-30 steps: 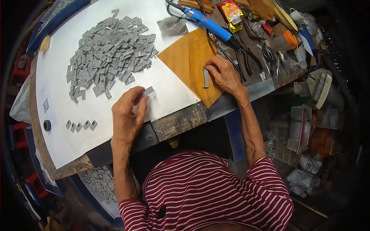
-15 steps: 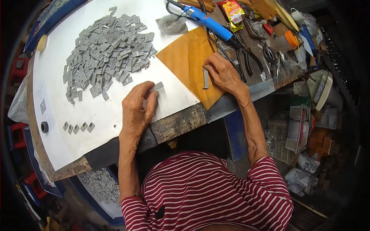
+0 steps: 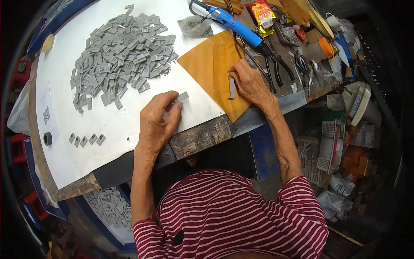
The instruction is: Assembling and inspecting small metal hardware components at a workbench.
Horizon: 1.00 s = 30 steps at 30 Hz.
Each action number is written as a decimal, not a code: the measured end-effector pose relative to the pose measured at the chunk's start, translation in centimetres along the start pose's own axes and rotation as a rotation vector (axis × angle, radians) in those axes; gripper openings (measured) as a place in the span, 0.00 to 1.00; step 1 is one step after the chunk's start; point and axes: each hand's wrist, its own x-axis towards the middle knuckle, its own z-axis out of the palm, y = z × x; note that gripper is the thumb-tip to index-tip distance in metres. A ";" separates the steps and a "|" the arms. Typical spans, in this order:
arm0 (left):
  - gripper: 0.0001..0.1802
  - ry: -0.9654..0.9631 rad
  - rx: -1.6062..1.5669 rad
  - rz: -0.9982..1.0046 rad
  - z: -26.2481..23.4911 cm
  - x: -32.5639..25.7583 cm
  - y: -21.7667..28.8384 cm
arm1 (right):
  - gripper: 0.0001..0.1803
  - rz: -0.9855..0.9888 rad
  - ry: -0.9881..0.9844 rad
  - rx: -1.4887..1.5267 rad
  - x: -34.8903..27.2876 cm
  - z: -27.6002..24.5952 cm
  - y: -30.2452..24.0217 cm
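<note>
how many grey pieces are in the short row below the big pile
5: leftmost piece nearest the black ring, then second piece, middle piece, fourth piece and rightmost piece, all on the white sheet. None seems hidden.

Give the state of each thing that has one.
Left hand, pinching a flat grey rectangular piece
Right hand, pinching a narrow grey strip
Heap of flat grey pieces, loose
Five small grey pieces, lined up apart
Blue cylindrical tool, lying on its side
Brown paper, spread flat

Big letters stand on the red and yellow packet [image 3: 261, 15]. A dotty dark square code [image 3: 46, 115] is on the white paper [image 3: 55, 134]. The white bag [image 3: 341, 186] has dark print, too small to read.
</note>
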 end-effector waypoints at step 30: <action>0.10 -0.033 -0.108 -0.046 -0.4 -0.1 0.3 | 0.08 0.345 0.043 0.358 0.3 -0.2 0.1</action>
